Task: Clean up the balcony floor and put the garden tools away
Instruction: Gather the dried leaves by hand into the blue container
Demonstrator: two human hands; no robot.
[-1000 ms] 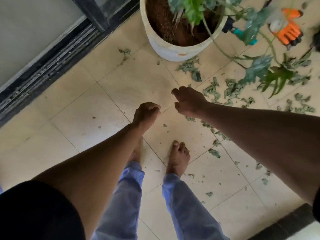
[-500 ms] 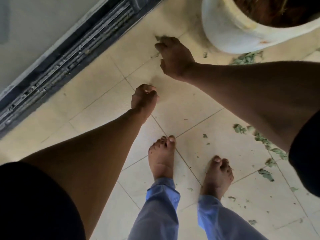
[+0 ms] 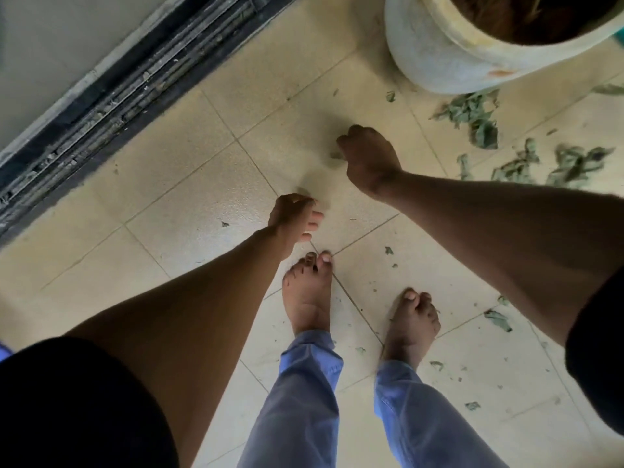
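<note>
Leaf scraps crumpled on glossy tiles, round white pot

A white planter is cut off by the frame's top and right edges, its soil only partly seen. The right hand is turned knuckles-up, its palm and fingertips hidden; a blurred green scrap sits at its fingers, and whether it is pinched cannot be told. What the left hand holds, if anything, is unclear. Leaf litter on the floor's right side is motion-blurred. Both sleeves run out of frame.
</note>
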